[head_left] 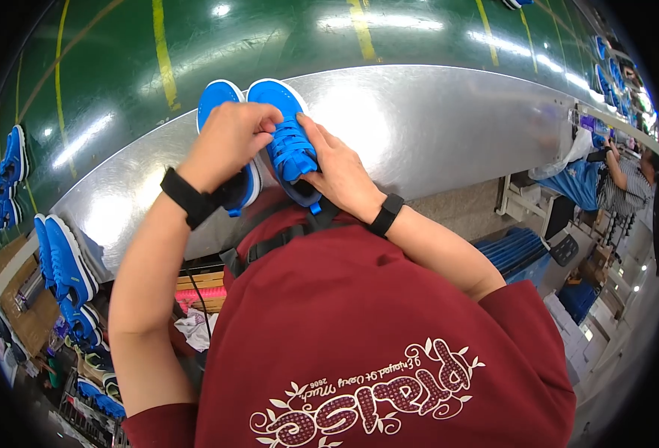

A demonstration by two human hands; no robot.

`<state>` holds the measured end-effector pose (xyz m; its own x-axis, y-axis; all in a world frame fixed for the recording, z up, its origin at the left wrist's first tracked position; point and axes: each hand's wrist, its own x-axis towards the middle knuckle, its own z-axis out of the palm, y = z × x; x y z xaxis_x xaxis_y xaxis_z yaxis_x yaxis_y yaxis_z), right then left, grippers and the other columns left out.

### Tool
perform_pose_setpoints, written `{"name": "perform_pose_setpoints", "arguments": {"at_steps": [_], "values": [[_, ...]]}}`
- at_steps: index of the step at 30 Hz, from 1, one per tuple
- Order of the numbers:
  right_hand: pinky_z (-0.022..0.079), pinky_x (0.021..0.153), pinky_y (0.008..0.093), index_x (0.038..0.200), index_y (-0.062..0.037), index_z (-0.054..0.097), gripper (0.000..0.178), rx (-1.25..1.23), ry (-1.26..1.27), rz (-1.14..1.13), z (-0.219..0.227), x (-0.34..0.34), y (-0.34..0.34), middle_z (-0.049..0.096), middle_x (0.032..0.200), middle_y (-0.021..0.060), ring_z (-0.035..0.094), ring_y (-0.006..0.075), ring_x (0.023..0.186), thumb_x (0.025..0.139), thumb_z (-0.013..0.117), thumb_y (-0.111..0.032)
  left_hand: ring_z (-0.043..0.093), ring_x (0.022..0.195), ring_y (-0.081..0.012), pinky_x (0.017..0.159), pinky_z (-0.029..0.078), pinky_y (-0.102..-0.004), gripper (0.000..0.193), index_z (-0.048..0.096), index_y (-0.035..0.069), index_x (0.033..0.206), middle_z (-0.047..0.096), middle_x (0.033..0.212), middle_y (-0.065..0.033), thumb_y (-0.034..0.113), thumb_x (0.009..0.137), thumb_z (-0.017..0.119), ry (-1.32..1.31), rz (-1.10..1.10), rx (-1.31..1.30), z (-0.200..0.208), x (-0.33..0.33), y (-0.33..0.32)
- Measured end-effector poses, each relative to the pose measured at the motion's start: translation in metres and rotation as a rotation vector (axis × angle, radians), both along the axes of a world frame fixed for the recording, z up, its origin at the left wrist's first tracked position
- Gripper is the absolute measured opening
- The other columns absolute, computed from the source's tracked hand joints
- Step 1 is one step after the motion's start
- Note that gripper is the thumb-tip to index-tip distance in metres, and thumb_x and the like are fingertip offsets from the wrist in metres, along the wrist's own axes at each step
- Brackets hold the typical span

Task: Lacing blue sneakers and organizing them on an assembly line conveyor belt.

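Note:
Two blue sneakers with white soles stand side by side on the metal bench, toes pointing away from me. The right sneaker [288,138] has blue laces crossing its tongue. Along its right side my right hand [340,172] grips it, with the thumb near the ankle opening. My left hand [228,142] is closed in a pinch at the left edge of the laces near the toe; whatever lies between the fingertips is hidden. Beneath that hand the left sneaker [221,93] is partly covered, its toe and heel showing.
The shiny metal bench [449,127] runs across in front of me. Beyond it lies a green surface [269,37] with yellow lines. More blue shoes [68,261] stand at the left, others [8,172] farther off. Another person [628,179] sits at the far right.

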<state>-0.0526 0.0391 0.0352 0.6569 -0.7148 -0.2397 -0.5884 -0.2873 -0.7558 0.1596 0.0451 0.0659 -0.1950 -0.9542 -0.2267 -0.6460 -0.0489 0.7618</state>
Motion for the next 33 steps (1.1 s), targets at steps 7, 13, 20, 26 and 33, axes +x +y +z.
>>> {"name": "perform_pose_setpoints", "arguments": {"at_steps": [7, 13, 20, 26, 33], "values": [[0.044, 0.095, 0.0441, 0.143, -0.0071, 0.029, 0.084, -0.020, 0.027, 0.021, -0.001, 0.000, 0.001, 0.046, 0.130, 0.0256, 0.050, 0.0409, 0.115, 0.073, 0.075, -0.020, 0.062, 0.069, -0.0192, 0.064, 0.050, -0.0291, 0.025, 0.063, 0.001, 0.097, 0.064, 0.076, -0.0100, -0.003, 0.073, 0.066, -0.026, -0.295, 0.118, 0.000, 0.012, -0.025], [0.046, 0.093, 0.0436, 0.143, -0.0054, 0.029, 0.086, -0.027, 0.012, 0.031, 0.000, -0.001, -0.001, 0.047, 0.129, 0.0261, 0.052, 0.0399, 0.111, 0.071, 0.076, -0.019, 0.057, 0.067, -0.0100, 0.063, 0.048, -0.0236, 0.023, 0.062, -0.001, 0.097, 0.060, 0.074, -0.0037, -0.005, 0.074, 0.062, 0.268, -0.026, 0.317, -0.003, 0.014, -0.010], [0.046, 0.091, 0.0438, 0.143, -0.0033, 0.027, 0.086, -0.038, 0.035, 0.018, -0.002, 0.007, 0.001, 0.048, 0.126, 0.0264, 0.052, 0.0411, 0.108, 0.072, 0.075, -0.019, 0.065, 0.069, -0.0172, 0.065, 0.053, -0.0281, 0.021, 0.063, 0.001, 0.094, 0.064, 0.076, -0.0088, -0.001, 0.073, 0.064, -0.030, 0.378, -0.040, -0.001, -0.025, 0.022], [0.046, 0.091, 0.0454, 0.142, -0.0023, 0.027, 0.081, -0.059, -0.006, -0.029, -0.002, 0.009, 0.005, 0.048, 0.126, 0.0268, 0.052, 0.0424, 0.107, 0.076, 0.072, -0.017, 0.069, 0.079, -0.0225, 0.070, 0.054, -0.0307, 0.023, 0.065, 0.000, 0.102, 0.067, 0.085, -0.0146, 0.002, 0.079, 0.062, -0.251, 0.525, -0.101, 0.000, -0.042, 0.039], [0.046, 0.092, 0.0458, 0.143, -0.0011, 0.026, 0.083, -0.056, -0.002, -0.026, -0.002, 0.003, 0.001, 0.048, 0.127, 0.0282, 0.051, 0.0442, 0.111, 0.075, 0.073, -0.017, 0.064, 0.086, -0.0232, 0.078, 0.051, -0.0327, 0.031, 0.058, 0.001, 0.120, 0.064, 0.099, -0.0165, 0.004, 0.089, 0.055, -0.118, 0.483, 0.032, 0.009, -0.035, 0.069]]}}
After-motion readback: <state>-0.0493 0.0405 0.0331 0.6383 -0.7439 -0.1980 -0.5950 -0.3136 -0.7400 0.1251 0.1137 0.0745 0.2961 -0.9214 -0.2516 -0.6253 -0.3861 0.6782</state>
